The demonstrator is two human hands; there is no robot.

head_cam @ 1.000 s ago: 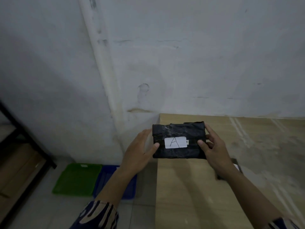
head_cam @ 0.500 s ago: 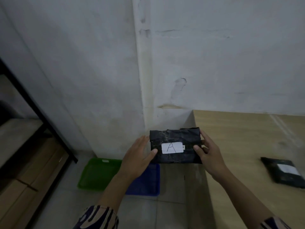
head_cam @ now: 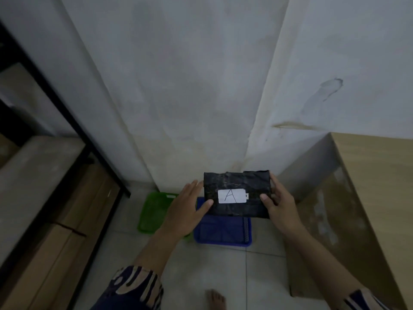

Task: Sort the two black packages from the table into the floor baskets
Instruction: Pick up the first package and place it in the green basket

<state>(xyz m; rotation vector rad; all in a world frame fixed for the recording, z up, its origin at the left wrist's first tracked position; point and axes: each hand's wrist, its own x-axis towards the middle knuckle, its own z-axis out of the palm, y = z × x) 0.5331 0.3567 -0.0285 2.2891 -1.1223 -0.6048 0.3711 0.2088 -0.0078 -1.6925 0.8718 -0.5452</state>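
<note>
I hold a black package [head_cam: 237,184] with a white label marked "A" between both hands, out over the floor. My left hand [head_cam: 185,211] grips its left edge, thumb on the front. Its right edge sits in my right hand [head_cam: 279,204]. Below it on the tiled floor lie two baskets side by side: a green basket [head_cam: 154,211] on the left and a blue basket [head_cam: 223,233] on the right. The package hangs above the blue basket's far part. The second package is out of view.
The wooden table [head_cam: 375,198] stands at the right, its left side facing the baskets. A black metal shelf frame [head_cam: 73,121] with cardboard boxes [head_cam: 55,249] fills the left. A white wall corner lies behind the baskets. My bare foot [head_cam: 215,299] shows at the bottom.
The view has swung left and down, away from the table top. The package, still held in both hands, has moved off the table edge to above the floor baskets.
</note>
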